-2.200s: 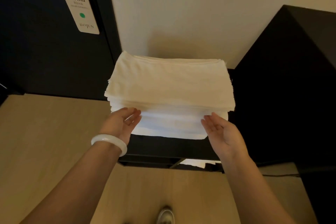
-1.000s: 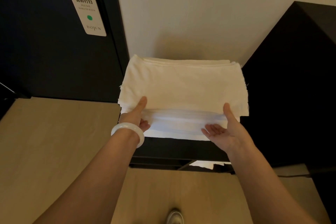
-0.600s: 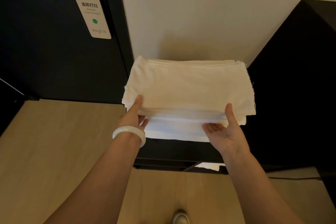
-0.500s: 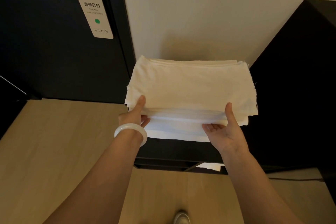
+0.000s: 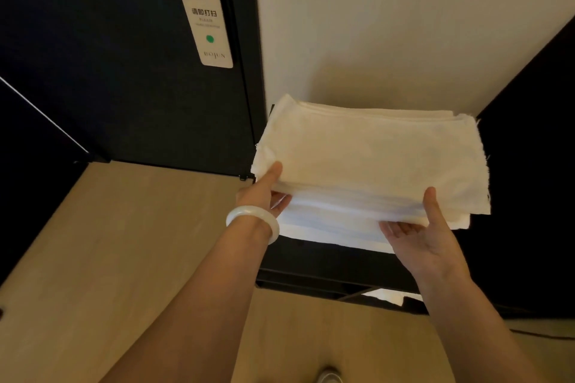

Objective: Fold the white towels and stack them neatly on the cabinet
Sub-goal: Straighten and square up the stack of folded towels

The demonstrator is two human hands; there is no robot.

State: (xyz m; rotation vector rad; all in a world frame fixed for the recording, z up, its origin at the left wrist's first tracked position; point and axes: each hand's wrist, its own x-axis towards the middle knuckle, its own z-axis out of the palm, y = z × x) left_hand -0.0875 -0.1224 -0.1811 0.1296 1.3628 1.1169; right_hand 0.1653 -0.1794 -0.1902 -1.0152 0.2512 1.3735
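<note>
A stack of folded white towels point(image 5: 367, 162) lies on the low dark cabinet point(image 5: 326, 261) against the wall. My left hand point(image 5: 264, 193) grips the stack's near left corner, thumb on top and fingers tucked under the upper layers. My right hand point(image 5: 420, 233) grips the near right edge the same way, thumb up on top, fingers slid in beneath. The upper towels are lifted a little off the lower ones along the front edge. My left wrist wears a white bangle point(image 5: 253, 221).
A dark door point(image 5: 124, 71) with a handle and a white hanging door sign point(image 5: 207, 15) stands to the left. A tall dark cabinet side point(image 5: 529, 165) rises at the right. Wood floor point(image 5: 109, 242) lies below, with a shoe tip point(image 5: 329, 376) at the bottom.
Both hands went from flat palms against the stack's front to gripping its upper layers, thumbs on top. The view has shifted left, so the stack sits further right.
</note>
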